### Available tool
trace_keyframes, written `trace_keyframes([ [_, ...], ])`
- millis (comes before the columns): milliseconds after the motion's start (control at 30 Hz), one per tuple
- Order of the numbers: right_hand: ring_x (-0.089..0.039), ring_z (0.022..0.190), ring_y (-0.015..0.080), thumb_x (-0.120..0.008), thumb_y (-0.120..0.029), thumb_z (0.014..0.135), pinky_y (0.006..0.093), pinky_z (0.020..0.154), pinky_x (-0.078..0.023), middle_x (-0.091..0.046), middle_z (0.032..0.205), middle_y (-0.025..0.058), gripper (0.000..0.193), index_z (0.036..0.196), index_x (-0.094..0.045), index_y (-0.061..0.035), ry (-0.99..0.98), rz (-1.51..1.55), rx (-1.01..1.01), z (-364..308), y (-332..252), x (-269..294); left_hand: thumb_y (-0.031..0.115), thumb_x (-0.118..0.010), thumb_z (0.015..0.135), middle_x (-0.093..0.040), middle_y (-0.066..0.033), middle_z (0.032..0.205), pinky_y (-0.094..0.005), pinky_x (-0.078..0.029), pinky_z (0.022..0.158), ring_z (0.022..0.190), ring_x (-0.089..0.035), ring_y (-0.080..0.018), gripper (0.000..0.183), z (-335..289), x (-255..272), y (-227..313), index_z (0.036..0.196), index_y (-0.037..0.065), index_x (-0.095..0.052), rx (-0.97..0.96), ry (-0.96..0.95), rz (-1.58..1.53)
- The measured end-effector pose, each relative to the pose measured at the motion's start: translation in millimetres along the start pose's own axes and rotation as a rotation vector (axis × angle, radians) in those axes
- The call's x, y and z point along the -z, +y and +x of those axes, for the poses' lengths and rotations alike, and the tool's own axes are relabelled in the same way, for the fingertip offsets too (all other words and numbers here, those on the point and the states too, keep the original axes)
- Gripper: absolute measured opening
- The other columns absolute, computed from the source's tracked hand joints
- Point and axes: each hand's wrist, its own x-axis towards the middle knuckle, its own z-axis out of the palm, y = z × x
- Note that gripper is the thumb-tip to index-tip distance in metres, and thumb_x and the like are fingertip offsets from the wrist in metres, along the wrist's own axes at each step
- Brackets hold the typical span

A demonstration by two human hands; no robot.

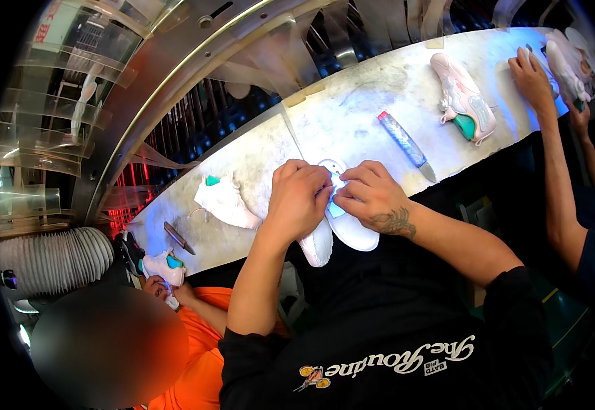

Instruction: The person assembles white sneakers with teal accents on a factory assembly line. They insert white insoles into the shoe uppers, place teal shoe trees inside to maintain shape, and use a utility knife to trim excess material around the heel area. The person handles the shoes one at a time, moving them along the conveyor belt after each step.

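At the near edge of the table, both my hands are closed, with their fingertips almost meeting over a white shoe (pixel 318 246) and a white shoe sole (pixel 356 232) lying side by side. My left hand (pixel 299 199) curls over the shoe, thumb and fingers pinched at its inner edge. From the other side, my right hand (pixel 372 198) grips the sole with bent fingers. The sole's far end, with small dark marks, shows beyond my fingertips. Bluish light falls between the hands, and my fingers hide the exact point of contact.
Along the curved pale table (pixel 366 89) lie a blue-wrapped knife (pixel 405 145) with a red end, a pink-white shoe (pixel 463 99), another shoe (pixel 226 199) and a dark-handled knife (pixel 178 238). A co-worker in orange (pixel 205 342) handles a shoe at left; others work at right. Plastic strips hang behind.
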Motion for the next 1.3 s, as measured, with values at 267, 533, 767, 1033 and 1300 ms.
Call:
trace_keyframes([
  [267, -0.065, 0.117, 0.0302, -0.081, -0.011, 0.088, 0.0469, 0.101, -0.050, -0.070, 0.116, 0.0064, 0.018, 0.106, -0.079, -0.0108, 0.104, 0.170, -0.335, -0.9, -1.4, -5.4, 0.009, -0.081, 0.088, -0.078, -0.0074, 0.110, -0.0470, -0.047, 0.105, 0.113, -0.064, -0.0348, 0.011, -2.4, 3.6, -3.5, 0.098, 0.009, -0.078, -0.003, 0.017, -0.055],
  [533, -0.062, 0.116, 0.0317, -0.084, -0.012, 0.088, 0.0476, 0.100, -0.046, -0.066, 0.121, 0.0117, 0.017, 0.104, -0.079, -0.0102, 0.038, 0.235, -0.361, 1.7, 1.3, -0.2, 0.005, -0.081, 0.087, -0.074, -0.0095, 0.107, -0.0464, -0.047, 0.104, 0.112, -0.063, -0.0366, 0.012, -5.9, 4.4, -0.9, 0.097, 0.007, -0.075, -0.031, 0.016, -0.024],
  [767, -0.060, 0.116, 0.0307, -0.080, -0.012, 0.091, 0.0491, 0.100, -0.042, -0.063, 0.114, 0.0104, 0.013, 0.103, -0.077, -0.0096, -0.031, 0.188, -0.358, 7.3, -0.2, 1.3, 0.003, -0.079, 0.087, -0.072, -0.0104, 0.103, -0.0471, -0.047, 0.103, 0.111, -0.063, -0.0370, 0.012, -6.5, 0.7, -2.5, 0.098, 0.006, -0.075, -0.085, 0.040, -0.006],
  [1033, -0.060, 0.115, 0.0303, -0.081, -0.011, 0.089, 0.0475, 0.099, -0.043, -0.063, 0.114, 0.0100, 0.014, 0.102, -0.076, -0.0089, -0.021, 0.233, -0.339, 5.0, 2.5, -1.2, 0.003, -0.078, 0.087, -0.070, -0.0109, 0.102, -0.0472, -0.048, 0.102, 0.112, -0.061, -0.0366, 0.012, -5.2, 3.7, -1.0, 0.099, 0.005, -0.077, -0.076, -0.013, 0.017],
  [1300, -0.060, 0.117, 0.0314, -0.081, -0.011, 0.088, 0.0480, 0.099, -0.044, -0.063, 0.116, 0.0109, 0.015, 0.101, -0.075, -0.0080, -0.012, 0.236, -0.316, 5.0, 3.2, -0.8, 0.001, -0.078, 0.085, -0.070, -0.0115, 0.102, -0.0473, -0.048, 0.100, 0.111, -0.061, -0.0371, 0.013, -4.0, 2.1, 0.4, 0.098, 0.004, -0.077, -0.118, -0.011, 0.043],
])
